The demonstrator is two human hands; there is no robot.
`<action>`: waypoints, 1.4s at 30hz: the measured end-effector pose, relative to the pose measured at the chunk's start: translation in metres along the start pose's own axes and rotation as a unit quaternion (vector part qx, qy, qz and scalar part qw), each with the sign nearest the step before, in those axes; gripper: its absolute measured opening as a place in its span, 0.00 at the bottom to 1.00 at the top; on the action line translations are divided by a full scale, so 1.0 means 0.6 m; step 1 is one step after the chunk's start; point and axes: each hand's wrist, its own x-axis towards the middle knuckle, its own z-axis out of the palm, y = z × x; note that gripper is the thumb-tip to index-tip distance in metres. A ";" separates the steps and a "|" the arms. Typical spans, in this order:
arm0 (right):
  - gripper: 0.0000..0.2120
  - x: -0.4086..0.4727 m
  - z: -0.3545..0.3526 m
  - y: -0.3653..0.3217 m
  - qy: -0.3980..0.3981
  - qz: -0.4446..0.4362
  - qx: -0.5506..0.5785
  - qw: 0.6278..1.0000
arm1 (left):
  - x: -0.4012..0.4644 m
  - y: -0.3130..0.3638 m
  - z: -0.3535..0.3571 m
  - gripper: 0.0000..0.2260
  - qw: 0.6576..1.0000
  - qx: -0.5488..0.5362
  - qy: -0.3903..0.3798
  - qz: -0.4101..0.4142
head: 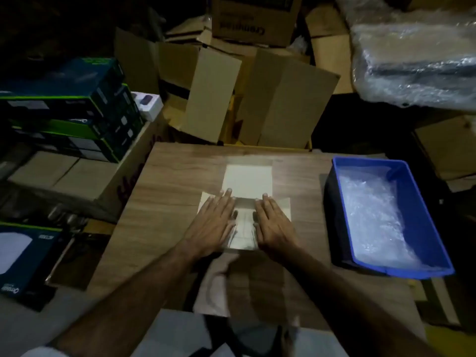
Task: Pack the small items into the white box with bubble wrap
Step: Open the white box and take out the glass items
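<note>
You are working at a wooden table (164,191) in dim light, and the white box (246,199) is lying unfolded near the middle of it, closer to the far edge than to the near one — its lid panel is stretching flat toward the far edge while its side flaps are spreading out under your palms. Your left hand (213,225) is pressing down on the left flap with its fingers straight and slightly fanned, holding nothing. Your right hand (274,224) is doing the same on the right flap, fingers straight and close together, its thumb lying along the inner edge. Between the two hands the box's base is showing; I cannot tell what, if anything, is lying in it. A blue bin (414,181) is sitting at the table's right edge, well apart from the box, and the bubble wrap (373,217) is filling its bottom. A brownish sheet (213,287) is lying near the table's near edge, just under your left forearm.
</note>
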 end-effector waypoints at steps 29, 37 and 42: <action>0.08 0.041 0.022 0.015 -0.105 -0.006 -0.016 0.994 | 0.042 -0.004 0.048 0.07 0.990 -0.119 -0.063 -0.048; 0.13 0.072 -0.062 -0.007 -0.031 -0.028 -0.026 0.999 | 0.015 -0.010 -0.026 0.11 0.978 -0.191 0.041 -0.074; 0.26 0.130 -0.091 -0.047 0.002 -0.078 -0.023 0.997 | -0.008 -0.042 -0.074 0.21 0.966 -0.201 0.100 -0.130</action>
